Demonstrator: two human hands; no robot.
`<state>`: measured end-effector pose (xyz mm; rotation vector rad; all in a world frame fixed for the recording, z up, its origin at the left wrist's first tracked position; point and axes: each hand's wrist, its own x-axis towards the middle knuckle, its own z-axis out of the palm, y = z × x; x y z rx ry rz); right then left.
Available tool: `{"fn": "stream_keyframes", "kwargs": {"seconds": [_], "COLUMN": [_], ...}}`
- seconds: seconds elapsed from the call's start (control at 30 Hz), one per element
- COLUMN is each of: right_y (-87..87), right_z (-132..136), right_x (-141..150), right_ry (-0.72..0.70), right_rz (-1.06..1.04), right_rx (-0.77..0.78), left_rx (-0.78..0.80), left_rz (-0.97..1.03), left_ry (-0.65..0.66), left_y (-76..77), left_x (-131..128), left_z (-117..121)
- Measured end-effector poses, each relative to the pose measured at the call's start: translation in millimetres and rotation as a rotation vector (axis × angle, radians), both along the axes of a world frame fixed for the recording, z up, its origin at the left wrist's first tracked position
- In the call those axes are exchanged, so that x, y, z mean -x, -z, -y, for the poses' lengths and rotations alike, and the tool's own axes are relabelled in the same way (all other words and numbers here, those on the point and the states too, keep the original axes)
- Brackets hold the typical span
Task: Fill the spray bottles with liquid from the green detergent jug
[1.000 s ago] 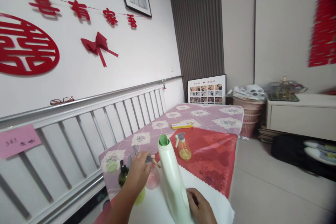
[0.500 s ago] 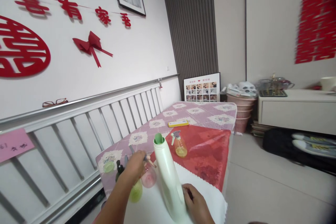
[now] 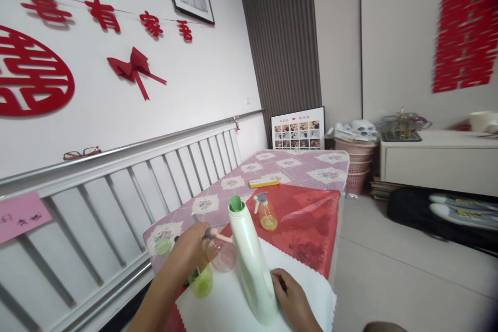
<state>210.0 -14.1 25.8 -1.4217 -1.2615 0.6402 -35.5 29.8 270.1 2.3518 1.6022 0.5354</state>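
Observation:
My left hand [image 3: 191, 249] is closed around the grey spray head of a pink see-through spray bottle [image 3: 225, 258], its pale trigger pointing right. Close below this hand, partly hidden by it, is a yellow-green spray bottle [image 3: 202, 284]. A tall pale green detergent bottle [image 3: 252, 262] stands uncapped on a white scalloped mat [image 3: 307, 270], a green spout in its neck. Curled at its handle side is my right hand [image 3: 291, 293], fingertips partly hidden. Behind it, a spray bottle with yellow liquid [image 3: 267, 218] rests on a red cloth [image 3: 307, 212].
A light green cap [image 3: 162, 247] lies on the flowered tablecloth [image 3: 290, 163] at the left. Farther back is a yellow-edged flat box [image 3: 264, 182]. A white railing [image 3: 132, 202] runs along the left side. Pink baskets [image 3: 356, 166] and a white cabinet [image 3: 439, 155] stand beyond the table.
My left hand has shifted slightly left and down, turning the pink spray bottle's head so its trigger points right. The bottle's body has moved slightly right. My right hand stays at the detergent bottle.

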Motion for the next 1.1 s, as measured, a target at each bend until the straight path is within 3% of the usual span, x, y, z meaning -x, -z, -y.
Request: {"fn": "stream_keyframes", "kwargs": {"seconds": [0.17,0.3,0.47,0.67,0.87,1.1], "right_y": [-2.8,-2.2,-1.3,-2.8,-8.5,-10.9], "right_z": [0.1,0.4,-0.1,1.0,4.7,6.2], "right_x": [1.0,2.0,2.9,4.4,5.8,6.2], "right_ry": [0.006,0.005,0.011,0.015,0.025,0.018], "right_rz": [0.006,0.002,-0.005,-0.007,-0.01,-0.028], "right_rx": [0.012,0.017,0.011,0.008,-0.007,-0.001], "left_rx": [-0.002,0.076,0.129,0.165,0.186,0.057], "left_rz": [-0.028,-0.015,-0.021,-0.14,0.175,0.417], "left_ry": [0.01,0.027,0.042,-0.009,-0.075,-0.098], "left_y": [-22.0,-18.4,19.1,56.6,86.7,125.5], "left_x": [12.0,13.3,5.3,-3.9,5.6,13.2], "left_z": [36.1,64.1,85.0,90.6,85.4,84.0]}}
